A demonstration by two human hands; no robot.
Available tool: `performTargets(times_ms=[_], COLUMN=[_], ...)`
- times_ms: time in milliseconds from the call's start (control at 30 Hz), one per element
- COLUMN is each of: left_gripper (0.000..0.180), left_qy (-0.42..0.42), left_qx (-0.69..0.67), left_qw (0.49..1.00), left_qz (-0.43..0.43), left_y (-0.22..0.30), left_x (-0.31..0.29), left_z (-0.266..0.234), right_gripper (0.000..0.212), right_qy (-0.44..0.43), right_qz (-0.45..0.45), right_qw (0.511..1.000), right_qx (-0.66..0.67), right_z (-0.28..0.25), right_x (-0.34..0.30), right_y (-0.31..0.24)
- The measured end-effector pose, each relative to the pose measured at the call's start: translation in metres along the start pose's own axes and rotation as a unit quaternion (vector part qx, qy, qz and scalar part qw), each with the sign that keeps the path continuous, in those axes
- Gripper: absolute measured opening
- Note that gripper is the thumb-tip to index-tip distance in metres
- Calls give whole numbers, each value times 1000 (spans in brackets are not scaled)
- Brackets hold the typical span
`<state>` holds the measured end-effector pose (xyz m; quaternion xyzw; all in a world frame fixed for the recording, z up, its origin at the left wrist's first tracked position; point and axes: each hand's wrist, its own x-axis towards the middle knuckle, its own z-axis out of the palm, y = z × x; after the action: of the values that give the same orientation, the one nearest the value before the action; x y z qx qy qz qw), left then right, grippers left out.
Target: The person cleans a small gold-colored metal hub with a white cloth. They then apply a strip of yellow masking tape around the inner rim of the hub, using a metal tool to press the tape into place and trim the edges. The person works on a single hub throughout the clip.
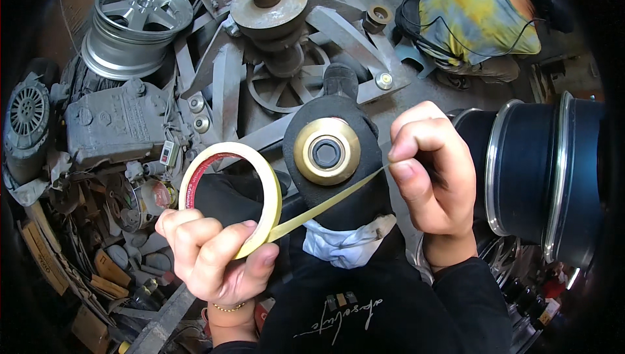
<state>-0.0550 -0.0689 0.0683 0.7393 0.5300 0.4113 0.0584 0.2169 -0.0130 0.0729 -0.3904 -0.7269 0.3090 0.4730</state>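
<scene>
Tape roll (271, 191), centre-left, pinched in my left grip (218, 254), sends its strip (329, 204) up-right to my pinching right grip (436, 175).

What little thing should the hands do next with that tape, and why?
Maybe tear the strip near the roll: the left hand holds the roll, the right hand pinches the strip's end, and the strip stretches straight between them, joined to the roll.
</scene>
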Motion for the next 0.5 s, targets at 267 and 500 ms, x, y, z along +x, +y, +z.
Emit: performTargets(times_ms=[267, 500], left_gripper=[42, 39], left_qy=[5, -6], left_qx=[7, 3], left_qw=[1000, 1000], left_qz=[4, -8], left_y=[-10, -10], left_x=[5, 9], left_z=[-2, 0], right_gripper=[9, 14], right_qy=[-43, -43], right_qz=[9, 23], right_qw=[999, 998], right_qx=[-17, 35], right_z=[6, 8], right_x=[13, 9], right_y=[11, 13])
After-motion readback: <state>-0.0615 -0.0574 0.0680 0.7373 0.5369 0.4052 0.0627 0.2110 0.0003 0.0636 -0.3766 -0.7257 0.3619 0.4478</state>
